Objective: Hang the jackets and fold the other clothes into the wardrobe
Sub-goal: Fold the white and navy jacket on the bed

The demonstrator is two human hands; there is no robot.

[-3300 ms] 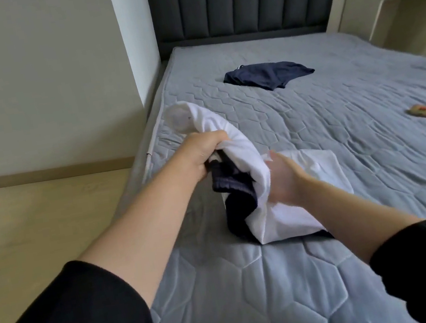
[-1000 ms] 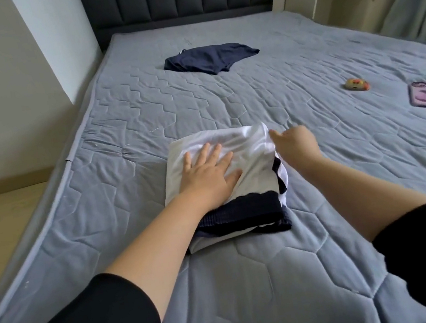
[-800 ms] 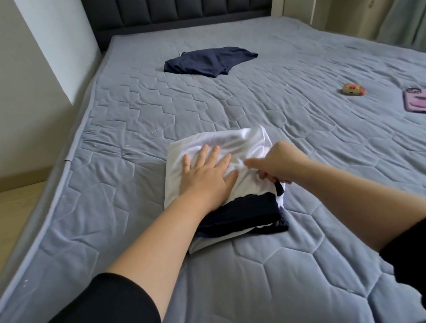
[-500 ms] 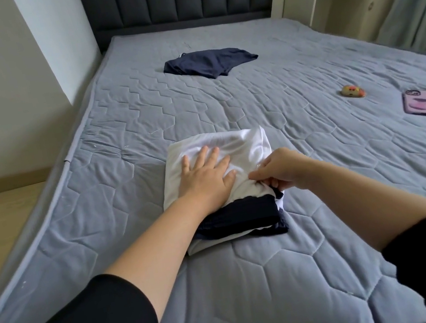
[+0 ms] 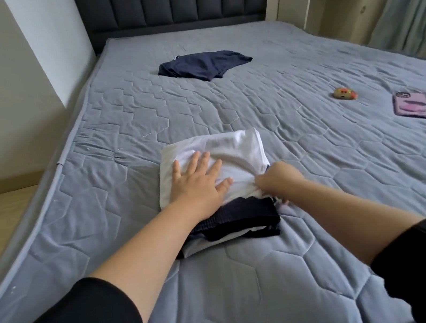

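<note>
garment (image 5: pixel 234 145) beneath left hand (image 5: pixel 199 184), right hand (image 5: pixel 280 181) pinching

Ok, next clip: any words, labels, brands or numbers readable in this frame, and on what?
No readable text anywhere in this frame.
Purple phone case: dark markings, too blurred to read.
Small tan object: orange spots only, no lettering to be made out.
Folded white garment and navy garment: no label or print showing.
</note>
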